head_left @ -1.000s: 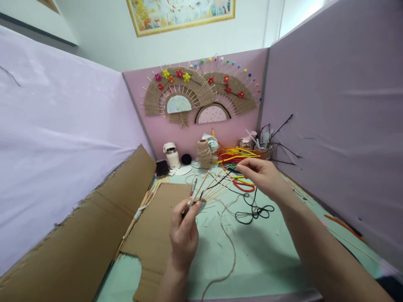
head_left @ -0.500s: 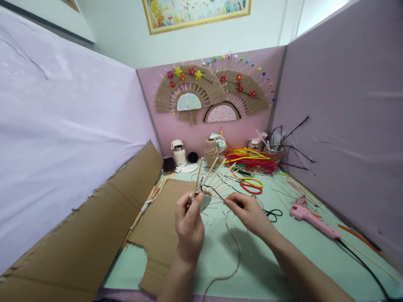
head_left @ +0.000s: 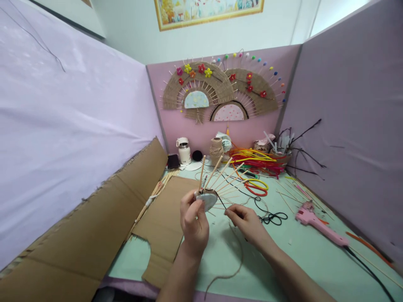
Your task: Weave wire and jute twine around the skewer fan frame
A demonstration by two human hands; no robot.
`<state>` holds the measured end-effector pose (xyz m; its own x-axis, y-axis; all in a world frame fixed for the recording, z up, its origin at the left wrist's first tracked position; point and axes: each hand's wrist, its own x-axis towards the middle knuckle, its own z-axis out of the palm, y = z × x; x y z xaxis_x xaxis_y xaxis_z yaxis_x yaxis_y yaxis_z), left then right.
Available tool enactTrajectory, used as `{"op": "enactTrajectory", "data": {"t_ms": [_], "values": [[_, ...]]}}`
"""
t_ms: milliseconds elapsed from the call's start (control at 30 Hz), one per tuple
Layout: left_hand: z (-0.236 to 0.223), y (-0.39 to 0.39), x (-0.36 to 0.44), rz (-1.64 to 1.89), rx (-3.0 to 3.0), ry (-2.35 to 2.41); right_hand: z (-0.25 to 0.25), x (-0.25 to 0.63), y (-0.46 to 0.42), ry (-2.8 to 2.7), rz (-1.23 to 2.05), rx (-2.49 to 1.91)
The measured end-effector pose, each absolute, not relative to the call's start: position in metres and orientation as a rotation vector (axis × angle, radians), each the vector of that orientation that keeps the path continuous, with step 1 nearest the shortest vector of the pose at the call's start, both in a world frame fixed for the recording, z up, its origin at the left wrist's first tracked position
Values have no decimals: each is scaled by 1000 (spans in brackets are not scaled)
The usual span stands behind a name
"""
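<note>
Holding fan (head_left: 207,202) + blk cord (head_left: 221,201); bkgd pot (head_left: 284,159) w/ twigs (head_left: 307,131).

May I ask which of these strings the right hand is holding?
The black string, which runs straight to the half-round piece; the brown twine lies loose on the table.

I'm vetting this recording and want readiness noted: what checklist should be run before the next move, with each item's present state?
1. Left hand gripping the half-round piece: ok.
2. Right hand pinching the black cord: ok.
3. Cord straight between piece and right hand: ok.
4. Spare cord laid out without loops: not ok, it lies looped on the table.
5. Glue gun apart from both hands: ok.
6. Glue gun switched off: cannot tell.
</note>
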<state>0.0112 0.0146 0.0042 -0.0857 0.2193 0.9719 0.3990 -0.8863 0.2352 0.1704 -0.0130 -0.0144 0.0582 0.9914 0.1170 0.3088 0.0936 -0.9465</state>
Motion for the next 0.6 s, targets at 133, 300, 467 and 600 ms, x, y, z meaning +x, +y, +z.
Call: {"op": "enactTrajectory", "data": {"t_ms": [133,300,467,600], "values": [[0,18,12,-2151,-2051,-677,-15,172,-14,-1395,915,-1382],[-8,22,13,-2315,-2007,-720,-25,179,-18,-1436,951,-1420],[-9,21,16,-2411,-1945,-802,-40,204,-20,-1507,763,-1455],[-8,19,19,-2427,-1947,-839,-27,215,-25,-1461,126,-1461]]}}
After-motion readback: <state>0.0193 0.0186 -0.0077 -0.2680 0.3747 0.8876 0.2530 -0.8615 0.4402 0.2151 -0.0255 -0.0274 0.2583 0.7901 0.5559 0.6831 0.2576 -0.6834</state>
